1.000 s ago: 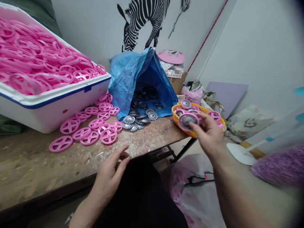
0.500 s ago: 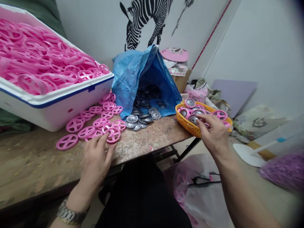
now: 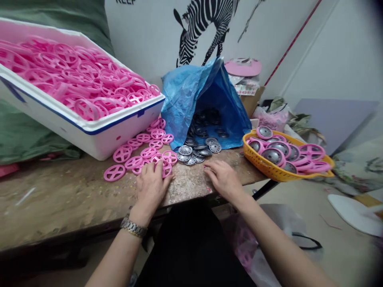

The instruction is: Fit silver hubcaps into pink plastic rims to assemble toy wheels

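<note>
My left hand (image 3: 150, 185), wearing a metal-band watch (image 3: 133, 227), has its fingers and thumb on either side of a pink spoked wheel ring (image 3: 166, 170) at the front of a loose pile. My right hand (image 3: 225, 181) hovers over the tabletop just in front of the grey hubcap discs (image 3: 191, 160), fingers slightly apart and nothing visible in them. Those discs spill from the mouth of a blue plastic sack (image 3: 182, 85). To the right, an orange basket (image 3: 260, 165) holds several pink rings with grey discs fitted inside.
A white foam box (image 3: 101, 141) heaped with pink rings leans at the left. Behind the basket are a cardboard box (image 3: 253, 101), a pink visor (image 3: 243, 67) and bags. Below the worn wooden table (image 3: 74, 199) stands a translucent bag (image 3: 273, 217) with pink pieces.
My right hand has left the basket and come leftward to the grey discs. My left hand stays at the same pink ring. The view has turned slightly left.
</note>
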Tool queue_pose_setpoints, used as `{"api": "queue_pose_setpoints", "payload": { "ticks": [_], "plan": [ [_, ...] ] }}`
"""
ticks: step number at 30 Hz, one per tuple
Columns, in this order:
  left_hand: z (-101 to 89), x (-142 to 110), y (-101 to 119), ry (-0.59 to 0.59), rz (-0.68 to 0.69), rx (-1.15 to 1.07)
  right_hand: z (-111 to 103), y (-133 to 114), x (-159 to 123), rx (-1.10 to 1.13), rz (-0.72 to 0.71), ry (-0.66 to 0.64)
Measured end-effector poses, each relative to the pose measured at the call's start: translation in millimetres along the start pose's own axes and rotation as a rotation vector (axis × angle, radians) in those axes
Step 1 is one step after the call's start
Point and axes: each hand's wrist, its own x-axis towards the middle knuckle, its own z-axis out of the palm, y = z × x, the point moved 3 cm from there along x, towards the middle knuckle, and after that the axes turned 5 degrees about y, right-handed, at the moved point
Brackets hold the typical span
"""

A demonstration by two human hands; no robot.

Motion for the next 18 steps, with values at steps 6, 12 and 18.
{"api": "queue_pose_setpoints", "payload": {
  "ticks": [6, 12, 18],
  "plan": [
    [2.2, -1.9, -3.7, 0.016, 0.027, -0.047, 30.2, -20.1, 26.2, -0.225, 0.010, -0.097],
    [6.4, -8.6, -9.7, 0.084, 0.067, -0.210, 38.9, -25.2, 29.8, -0.324, 0.020, -0.119],
    [1.4, -20.0, -7.2, 0.097, 0.142, -0.435, 28.8, -15.2, 15.9, -0.217, -0.011, -0.102]
  ]
}}
